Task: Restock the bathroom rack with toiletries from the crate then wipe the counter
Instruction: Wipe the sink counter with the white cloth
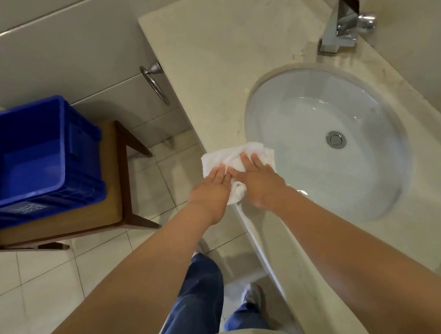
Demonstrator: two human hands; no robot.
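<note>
Two bare hands lie flat, side by side, on a white cloth [230,155] at the front edge of a pale stone counter [223,49]. The left hand [212,184] and the right hand [260,179] both have their fingers [247,162] straight and close together, pressing down on the cloth and not curled round it. The cloth spreads out just beyond the fingertips and bunches up between the heels of the two hands. Immediately right of the right hand's fingers is a round white sink [290,102], and well beyond it stands a chrome tap [341,25]. Far to the left of the left hand's fingers a blue crate [38,165] sits on a wooden stool [118,166]; nothing shows in the part of its floor that is in view, so the restocking looks done and the wiping is under way. The cloth looks soft, light and limp, likely to crumple and slide on the smooth stone. It is best held under flat palms with steady downward pressure, or gathered at the bunched middle to lift it.
</note>
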